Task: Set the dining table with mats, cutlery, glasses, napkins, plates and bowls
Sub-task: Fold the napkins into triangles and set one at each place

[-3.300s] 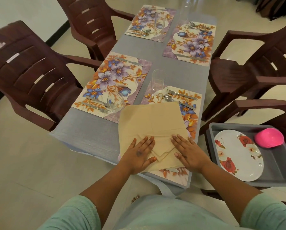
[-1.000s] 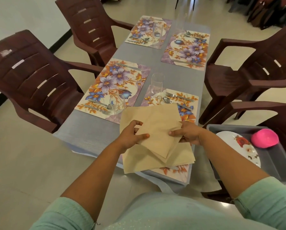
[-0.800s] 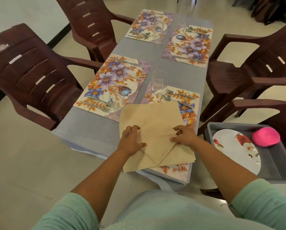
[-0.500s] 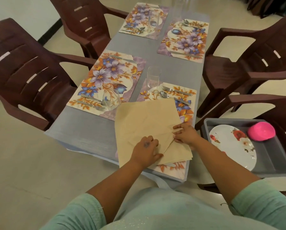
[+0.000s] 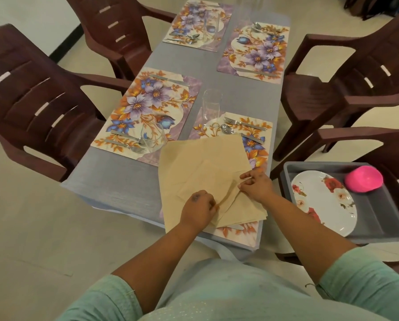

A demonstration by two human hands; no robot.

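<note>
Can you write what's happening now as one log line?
step: folding napkin | left hand: pinching fold | right hand: pinching edge | plate, pink bowl: in tray

The napkins (image 5: 201,163) look like matt beige paper or thin cloth, soft and lightly creased where folded. The placemats (image 5: 147,112) have a smooth, faintly glossy printed finish with floral patterns. A grey cloth with a fine woven grain covers the surface (image 5: 124,179). The forks and spoons (image 5: 231,126) are shiny metal, and the tall glass (image 5: 212,104) is clear and smooth. The chairs (image 5: 43,107) are moulded brown plastic with a dull sheen. The tray (image 5: 379,218) is matt grey plastic; in it, the floral plate (image 5: 326,200) is glossy white, and the pink bowl (image 5: 363,179) is bright, smooth plastic. The floor (image 5: 31,228) is pale, polished tile.
</note>
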